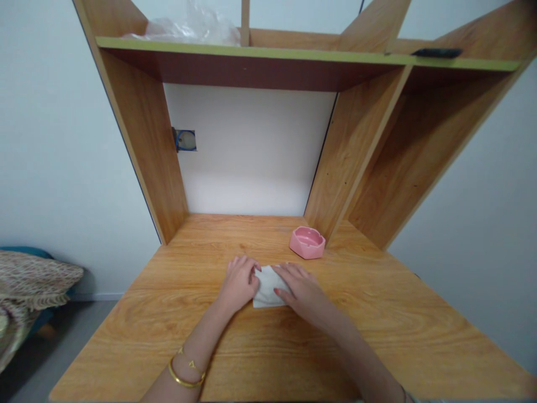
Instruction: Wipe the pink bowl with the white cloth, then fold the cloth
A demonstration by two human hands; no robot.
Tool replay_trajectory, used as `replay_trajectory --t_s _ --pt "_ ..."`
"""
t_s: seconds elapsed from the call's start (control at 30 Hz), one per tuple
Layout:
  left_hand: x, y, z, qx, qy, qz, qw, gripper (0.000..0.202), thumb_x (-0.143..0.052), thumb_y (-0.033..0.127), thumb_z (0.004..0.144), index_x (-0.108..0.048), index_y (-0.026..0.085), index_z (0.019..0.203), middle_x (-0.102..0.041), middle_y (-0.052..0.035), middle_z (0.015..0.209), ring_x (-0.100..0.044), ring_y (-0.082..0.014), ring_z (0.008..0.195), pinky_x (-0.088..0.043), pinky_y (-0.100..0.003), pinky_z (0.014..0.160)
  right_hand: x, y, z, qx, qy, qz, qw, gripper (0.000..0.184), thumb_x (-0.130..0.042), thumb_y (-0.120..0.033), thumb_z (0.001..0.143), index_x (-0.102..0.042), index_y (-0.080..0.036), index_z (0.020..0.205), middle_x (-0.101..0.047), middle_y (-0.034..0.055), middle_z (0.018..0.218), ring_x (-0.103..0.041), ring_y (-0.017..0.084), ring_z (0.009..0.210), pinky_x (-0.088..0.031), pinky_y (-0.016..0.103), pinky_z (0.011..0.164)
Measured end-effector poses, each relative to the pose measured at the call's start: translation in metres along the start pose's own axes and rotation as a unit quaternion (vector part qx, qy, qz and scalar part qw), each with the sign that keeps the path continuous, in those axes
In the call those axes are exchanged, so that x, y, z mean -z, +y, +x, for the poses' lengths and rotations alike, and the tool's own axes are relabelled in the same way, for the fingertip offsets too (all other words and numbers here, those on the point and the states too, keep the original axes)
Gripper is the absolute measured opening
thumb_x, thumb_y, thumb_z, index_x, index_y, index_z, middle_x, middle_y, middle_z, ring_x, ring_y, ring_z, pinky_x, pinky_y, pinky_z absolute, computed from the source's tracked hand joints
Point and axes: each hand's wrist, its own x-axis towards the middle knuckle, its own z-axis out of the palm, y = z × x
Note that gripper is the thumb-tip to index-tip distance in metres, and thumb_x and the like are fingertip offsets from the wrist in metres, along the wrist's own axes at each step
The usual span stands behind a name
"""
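Note:
A small white cloth (268, 287), which could also be paper tissue, lies on the wooden desktop in front of me, slightly creased. At its left edge is my left hand (241, 282), fingers curled, with thumb and forefinger closed at the cloth's upper left corner. My right hand (300, 288) rests over the cloth's right part, its fingers stretched out and lying flat, hiding that side. Just beyond the right hand stands a pink ashtray (307, 243) with angular sides, touched by neither hand.
The wooden desktop (168, 330) runs back to a white panel with an open socket hole (185, 140). Upright boards and a shelf (260, 53) frame it. Clear plastic (197, 25) and a dark object (437, 53) lie on the shelf. A fringed throw (37, 277) is at far left.

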Motion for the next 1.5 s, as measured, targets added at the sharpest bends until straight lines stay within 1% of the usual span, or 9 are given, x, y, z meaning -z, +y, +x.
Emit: replay_trajectory --t_s 0.1,0.23,0.57,0.73,0.93,1.03,1.2,1.33,1.5 --pt "-0.003 -0.002 -0.002 0.008 -0.043 0.020 0.999 0.029 -0.042 0.008 0.065 -0.054 0.021 0.087 -0.053 -0.0020 0.086 -0.044 -0.0191 0.087 -0.033 -0.031 0.077 -0.010 -0.002 -0.009 -0.010 -0.048 -0.051 0.997 0.051 -0.037 -0.043 0.083 -0.035 -0.023 0.130 -0.038 0.0096 0.133 -0.026 0.028 0.125 -0.020 0.051 0.098" --pt "-0.001 -0.002 -0.001 0.008 -0.026 0.015 1.000 0.029 -0.042 0.011 0.068 -0.052 0.021 0.093 -0.053 -0.0022 0.091 -0.044 -0.0186 0.089 -0.033 -0.030 0.079 -0.009 0.005 -0.013 -0.018 -0.077 -0.071 0.994 0.052 -0.031 -0.046 0.085 -0.031 -0.024 0.132 -0.034 0.0081 0.136 -0.022 0.027 0.127 -0.013 0.055 0.099" --pt "-0.004 -0.003 -0.001 0.002 -0.025 0.009 1.000 0.028 -0.042 0.009 0.068 -0.053 0.020 0.092 -0.054 -0.0032 0.096 -0.045 -0.0192 0.093 -0.034 -0.032 0.084 0.026 0.087 -0.022 -0.178 -0.153 -0.140 0.962 0.054 -0.031 -0.042 0.083 -0.024 -0.026 0.134 -0.025 0.0040 0.140 -0.014 0.030 0.129 -0.008 0.061 0.097" --pt "-0.006 -0.004 -0.002 -0.006 -0.035 0.006 0.999 0.029 -0.043 0.008 0.067 -0.055 0.020 0.091 -0.054 -0.0040 0.095 -0.045 -0.0194 0.092 -0.035 -0.032 0.083 0.028 0.107 -0.022 -0.163 -0.151 -0.133 0.966 0.053 -0.032 -0.041 0.082 -0.028 -0.027 0.133 -0.028 0.0042 0.139 -0.014 0.029 0.129 -0.008 0.061 0.097" --pt "-0.008 -0.003 -0.002 0.000 -0.057 -0.012 0.998 0.031 -0.043 0.008 0.067 -0.054 0.020 0.094 -0.054 -0.0044 0.097 -0.045 -0.0193 0.097 -0.036 -0.032 0.087 0.028 0.079 -0.008 -0.162 -0.068 -0.163 0.971 0.052 -0.043 -0.032 0.077 -0.037 -0.023 0.128 -0.032 0.0090 0.137 -0.019 0.033 0.127 -0.007 0.063 0.096" --pt "-0.010 -0.006 -0.002 -0.003 -0.058 -0.028 0.998 0.036 -0.043 0.010 0.069 -0.050 0.019 0.103 -0.053 -0.0055 0.106 -0.044 -0.0191 0.103 -0.033 -0.034 0.092 0.025 0.044 0.010 -0.084 -0.039 -0.107 0.990 0.051 -0.043 -0.030 0.079 -0.038 -0.018 0.128 -0.033 0.0118 0.136 -0.022 0.030 0.126 -0.014 0.054 0.099" --pt "-0.016 -0.013 -0.003 -0.001 -0.050 -0.042 0.998 0.051 -0.043 0.014 0.072 -0.037 0.014 0.122 -0.044 -0.0110 0.125 -0.038 -0.0204 0.116 -0.028 -0.037 0.100 -0.002 0.000 0.046 0.073 -0.108 0.036 0.991 0.062 -0.044 -0.041 0.079 -0.031 -0.010 0.131 -0.029 0.0142 0.138 -0.020 0.024 0.128 -0.017 0.040 0.103" --pt "-0.019 -0.017 -0.004 0.007 -0.060 -0.022 0.998 0.056 -0.041 0.013 0.072 -0.033 0.011 0.127 -0.038 -0.0130 0.132 -0.033 -0.0212 0.122 -0.025 -0.039 0.102 -0.021 0.000 0.069 0.108 -0.133 0.097 0.980 0.068 -0.045 -0.044 0.079 -0.026 -0.007 0.133 -0.025 0.0154 0.139 -0.018 0.023 0.129 -0.017 0.037 0.104" --pt "-0.019 -0.016 -0.005 0.052 -0.103 0.029 0.993 0.052 -0.034 0.027 0.082 -0.029 0.006 0.130 -0.030 -0.0158 0.136 -0.022 -0.0224 0.127 -0.019 -0.040 0.104 -0.034 0.014 0.076 0.112 -0.145 0.115 0.976 0.065 -0.038 -0.045 0.082 -0.025 -0.006 0.133 -0.024 0.0154 0.139 -0.015 0.021 0.130 -0.016 0.036 0.105"
